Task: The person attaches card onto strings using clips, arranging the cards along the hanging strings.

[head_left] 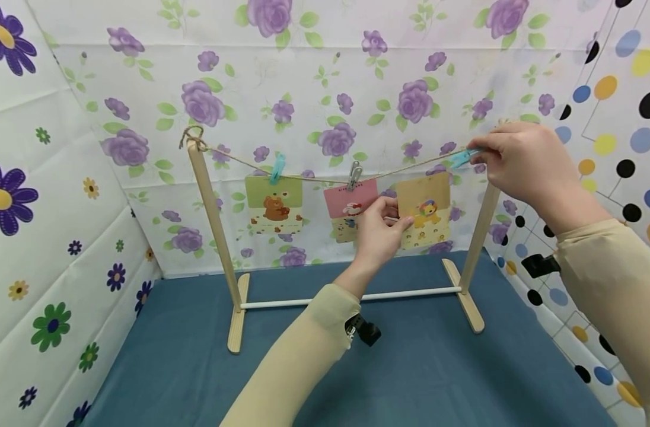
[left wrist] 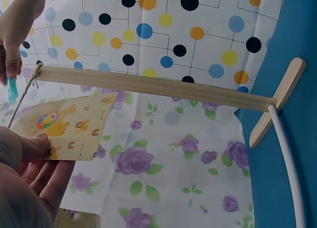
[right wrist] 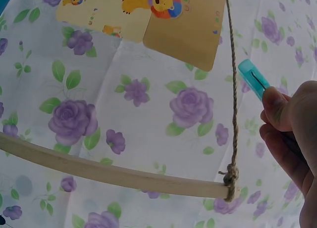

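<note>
My left hand [head_left: 381, 231] pinches the left edge of a yellow lion card [head_left: 423, 210] between thumb and fingers, just under the twine [head_left: 410, 168]. In the right wrist view the card's top edge lies beside the twine. My right hand [head_left: 528, 163] pinches a blue clothespin [right wrist: 254, 79] near the twine's right end, its tip apart from the twine. A green bear card [head_left: 274, 204] hangs at left from another blue clothespin [head_left: 277, 169]. A pink rabbit card [head_left: 350, 200] hangs mid-line from a metal clip [head_left: 354, 175], partly hidden by my left hand.
The twine is tied between two wooden posts [head_left: 213, 219], [left wrist: 158, 87] with feet on a blue cloth [head_left: 410, 367]. A white rod [head_left: 410, 293] joins the posts low down. Flowered fabric [head_left: 303, 77] stands behind, dotted fabric [head_left: 613, 118] at right.
</note>
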`<state>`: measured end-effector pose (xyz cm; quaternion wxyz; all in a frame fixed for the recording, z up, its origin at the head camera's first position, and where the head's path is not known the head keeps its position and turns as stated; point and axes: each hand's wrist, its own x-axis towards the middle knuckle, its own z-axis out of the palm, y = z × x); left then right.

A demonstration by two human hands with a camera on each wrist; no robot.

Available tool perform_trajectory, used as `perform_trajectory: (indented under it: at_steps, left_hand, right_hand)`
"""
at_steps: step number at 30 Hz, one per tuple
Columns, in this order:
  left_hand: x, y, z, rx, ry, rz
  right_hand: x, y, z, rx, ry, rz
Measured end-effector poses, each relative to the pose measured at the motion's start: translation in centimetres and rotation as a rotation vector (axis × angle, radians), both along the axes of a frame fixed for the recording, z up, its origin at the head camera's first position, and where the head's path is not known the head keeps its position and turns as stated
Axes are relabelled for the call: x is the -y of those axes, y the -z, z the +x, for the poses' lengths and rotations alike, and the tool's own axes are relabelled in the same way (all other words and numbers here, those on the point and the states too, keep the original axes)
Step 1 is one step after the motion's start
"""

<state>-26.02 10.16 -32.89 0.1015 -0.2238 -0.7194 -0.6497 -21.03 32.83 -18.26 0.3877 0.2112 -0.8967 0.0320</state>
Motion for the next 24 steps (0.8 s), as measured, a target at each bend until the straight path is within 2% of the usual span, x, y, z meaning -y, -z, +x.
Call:
perform_trajectory:
  at_steps: [9, 13, 16, 24]
  left_hand:
    - [-1.3, -0.9, -0.3, 0.018, -0.054, -0.031]
    - [-1.6, -0.9, -0.5, 0.018, -0.042, -0.031]
    - [-1.8, -0.9, -0.6, 0.012, -0.033, -0.03]
    - [-2.2, -1.0, -0.9, 0.001, -0.046, -0.041]
  right_hand:
    - [0.5, -1.4, -1.0, 0.041, 0.016, 0.043]
    - [0.7, -1.7, -1.4, 0.065, 0.03, 0.047]
    - [1.0, -1.9, -1.6, 0.119, 0.052, 0.03]
    - [1.5, -2.4, -2.1, 0.189, 0.071, 0.051]
